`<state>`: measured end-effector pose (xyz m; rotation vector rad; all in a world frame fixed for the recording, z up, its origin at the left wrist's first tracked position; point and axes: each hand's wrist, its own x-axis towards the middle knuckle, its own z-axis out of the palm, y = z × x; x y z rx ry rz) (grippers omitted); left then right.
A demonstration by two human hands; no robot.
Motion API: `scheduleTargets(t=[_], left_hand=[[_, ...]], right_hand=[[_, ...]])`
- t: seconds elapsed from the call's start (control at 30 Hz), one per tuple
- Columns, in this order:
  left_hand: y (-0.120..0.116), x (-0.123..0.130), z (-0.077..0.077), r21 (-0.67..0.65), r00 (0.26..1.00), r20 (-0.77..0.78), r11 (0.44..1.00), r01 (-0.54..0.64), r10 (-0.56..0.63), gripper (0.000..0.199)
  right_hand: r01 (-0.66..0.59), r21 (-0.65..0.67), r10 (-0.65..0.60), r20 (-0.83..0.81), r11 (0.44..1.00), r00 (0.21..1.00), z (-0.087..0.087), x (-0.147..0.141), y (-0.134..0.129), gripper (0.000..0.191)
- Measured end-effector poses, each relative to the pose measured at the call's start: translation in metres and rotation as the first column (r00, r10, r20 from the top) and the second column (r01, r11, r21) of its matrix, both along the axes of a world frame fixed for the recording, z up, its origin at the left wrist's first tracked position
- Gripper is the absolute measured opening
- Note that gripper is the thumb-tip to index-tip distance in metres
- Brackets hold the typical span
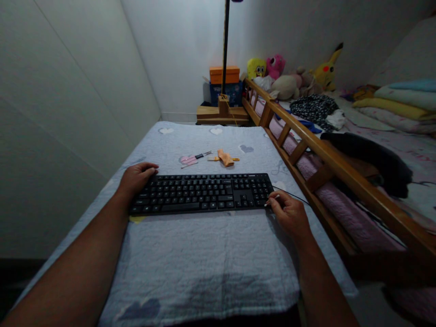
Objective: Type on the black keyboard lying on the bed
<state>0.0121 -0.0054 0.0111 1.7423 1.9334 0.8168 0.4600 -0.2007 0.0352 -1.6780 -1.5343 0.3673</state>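
At keyboard (197, 194), right end: right grip (290, 212) pinched swab (266, 205); left end: left grip (135, 180), closure unclear. Light, steady touch seemed best.

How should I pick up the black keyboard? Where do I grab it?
Probably hold the black computer keyboard by its two short ends, coming from left and right. It's long and lies flat on the heart-patterned cloth, so holding both ends should keep it level. Mind the cable by its right end.
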Motion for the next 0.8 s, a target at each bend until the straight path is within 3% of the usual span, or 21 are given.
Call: scheduleTargets(t=[0.8], left_hand=[[-0.0001, 0.0004, 0.0019, -0.008, 1.0, 0.018, 1.0, -0.001, 0.001, 0.048]], right_hand=[[0.051, 0.002, -0.051, 0.002, 0.999, 0.999, -0.0008, 0.0033, -0.0004, 0.02]])
